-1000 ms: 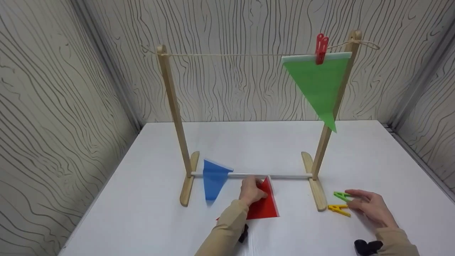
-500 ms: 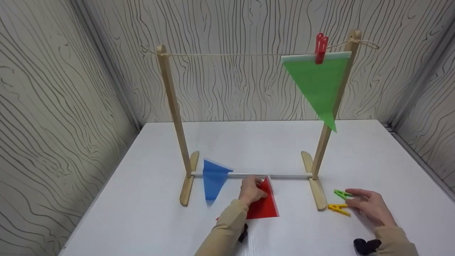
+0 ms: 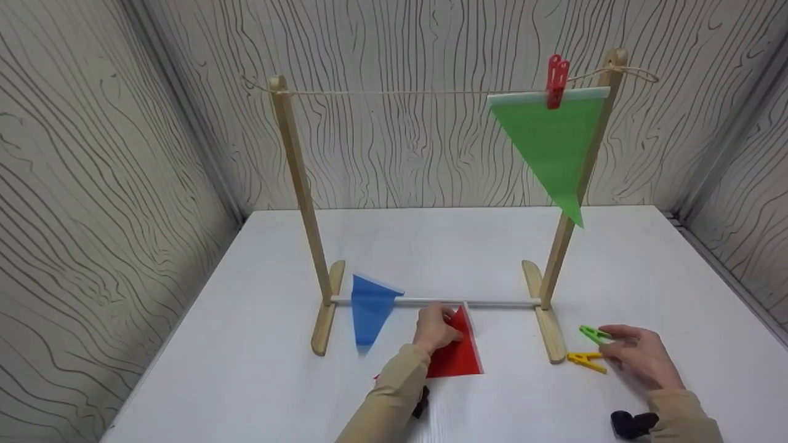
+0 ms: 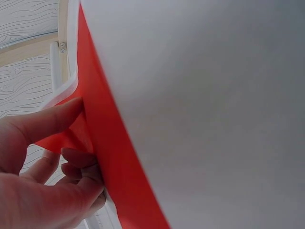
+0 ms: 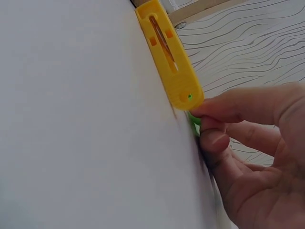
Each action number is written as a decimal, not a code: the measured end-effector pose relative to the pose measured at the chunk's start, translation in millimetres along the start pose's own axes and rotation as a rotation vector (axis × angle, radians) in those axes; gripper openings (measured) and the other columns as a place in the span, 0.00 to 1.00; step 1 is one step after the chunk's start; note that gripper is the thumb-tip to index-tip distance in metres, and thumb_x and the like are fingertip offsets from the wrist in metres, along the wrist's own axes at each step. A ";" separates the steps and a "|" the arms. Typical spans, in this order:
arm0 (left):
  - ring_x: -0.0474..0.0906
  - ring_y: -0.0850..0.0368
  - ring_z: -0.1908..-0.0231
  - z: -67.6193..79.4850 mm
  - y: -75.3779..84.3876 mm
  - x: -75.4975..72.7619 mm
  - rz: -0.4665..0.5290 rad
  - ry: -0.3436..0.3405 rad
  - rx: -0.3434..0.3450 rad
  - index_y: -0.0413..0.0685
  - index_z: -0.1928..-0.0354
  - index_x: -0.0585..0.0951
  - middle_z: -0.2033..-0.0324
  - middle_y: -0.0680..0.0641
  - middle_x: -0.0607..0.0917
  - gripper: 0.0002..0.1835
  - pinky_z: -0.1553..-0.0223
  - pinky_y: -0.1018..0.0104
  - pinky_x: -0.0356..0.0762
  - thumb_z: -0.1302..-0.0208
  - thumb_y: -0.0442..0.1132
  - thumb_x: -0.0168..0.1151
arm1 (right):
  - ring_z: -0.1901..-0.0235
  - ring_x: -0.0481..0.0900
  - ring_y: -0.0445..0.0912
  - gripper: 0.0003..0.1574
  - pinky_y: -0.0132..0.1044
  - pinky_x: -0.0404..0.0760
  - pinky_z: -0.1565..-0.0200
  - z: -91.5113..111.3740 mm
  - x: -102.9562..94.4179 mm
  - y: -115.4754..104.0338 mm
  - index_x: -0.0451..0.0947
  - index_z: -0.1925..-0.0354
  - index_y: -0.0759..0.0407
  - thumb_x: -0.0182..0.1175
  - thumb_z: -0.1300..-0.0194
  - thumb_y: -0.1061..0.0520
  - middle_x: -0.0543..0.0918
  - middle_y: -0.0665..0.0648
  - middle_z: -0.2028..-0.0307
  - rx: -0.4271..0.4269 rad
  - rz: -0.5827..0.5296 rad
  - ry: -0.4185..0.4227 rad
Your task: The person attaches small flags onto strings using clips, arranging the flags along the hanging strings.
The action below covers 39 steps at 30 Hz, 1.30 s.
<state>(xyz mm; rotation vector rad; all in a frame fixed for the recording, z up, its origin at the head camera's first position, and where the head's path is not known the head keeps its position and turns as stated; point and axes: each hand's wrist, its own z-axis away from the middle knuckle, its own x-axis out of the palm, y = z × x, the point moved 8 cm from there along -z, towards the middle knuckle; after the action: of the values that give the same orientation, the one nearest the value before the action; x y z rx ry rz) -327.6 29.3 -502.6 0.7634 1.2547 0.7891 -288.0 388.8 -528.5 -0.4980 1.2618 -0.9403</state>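
Note:
My left hand (image 3: 436,332) pinches the red triangular flag (image 3: 458,357) near its white-edged side. Its cloth rises in a fold between thumb and fingers in the left wrist view, while the rest lies on the table, partly hidden by my forearm. Over at the right, my right hand (image 3: 643,355) holds one end of a green clothespin (image 3: 592,334) between thumb and fingertips. Just in front of that lies a yellow clothespin (image 3: 586,362), close by the thumb. In the right wrist view the yellow clothespin (image 5: 169,57) hides most of the green one.
A wooden stand carries a string (image 3: 381,93) between two posts, the left post (image 3: 300,178) and the right. A green flag (image 3: 554,141) hangs there under a red clothespin (image 3: 556,83). The blue flag (image 3: 372,311) lies across the white rod (image 3: 492,302).
The green clothespin has turned slightly in my right fingers, which have shifted a little. My left hand and the red flag stay in place.

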 end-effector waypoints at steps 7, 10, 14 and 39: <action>0.80 0.51 0.57 0.2 -1.2 -1.0 0.017 0.001 -0.020 0.44 0.53 0.80 0.56 0.44 0.85 0.19 0.49 0.49 0.85 0.47 0.27 0.73 | 0.66 0.76 0.42 0.38 0.32 0.78 0.68 -1.3 0.1 -2.4 0.65 0.33 0.75 0.63 0.36 0.58 0.73 0.78 0.41 -0.017 -0.008 -0.021; 0.80 0.51 0.57 0.3 -2.6 -1.1 0.016 -0.001 -0.027 0.45 0.52 0.79 0.56 0.44 0.85 0.20 0.49 0.50 0.85 0.47 0.27 0.73 | 0.67 0.76 0.42 0.37 0.32 0.77 0.68 -0.8 0.5 -1.8 0.64 0.33 0.76 0.62 0.33 0.58 0.79 0.72 0.49 -0.021 -0.015 -0.021; 0.80 0.51 0.58 -0.4 -3.2 -0.9 0.010 0.000 -0.022 0.44 0.53 0.80 0.57 0.44 0.85 0.19 0.49 0.50 0.85 0.46 0.27 0.73 | 0.69 0.75 0.42 0.35 0.32 0.77 0.69 -0.1 1.0 -2.1 0.62 0.32 0.77 0.59 0.29 0.59 0.79 0.63 0.53 -0.030 -0.037 -0.022; 0.81 0.53 0.59 -0.4 -7.4 -2.4 0.189 -0.075 -0.014 0.43 0.51 0.81 0.58 0.46 0.86 0.16 0.52 0.52 0.86 0.40 0.36 0.71 | 0.64 0.75 0.33 0.37 0.23 0.79 0.59 11.4 1.1 -19.1 0.64 0.30 0.66 0.53 0.24 0.42 0.78 0.36 0.63 -0.134 -0.258 0.087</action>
<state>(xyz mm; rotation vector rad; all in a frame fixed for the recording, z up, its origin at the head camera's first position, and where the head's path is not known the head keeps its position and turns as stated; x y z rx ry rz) -327.6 23.4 -507.7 0.9013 1.1196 0.9132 -283.3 375.5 -511.4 -0.7453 1.3663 -1.1069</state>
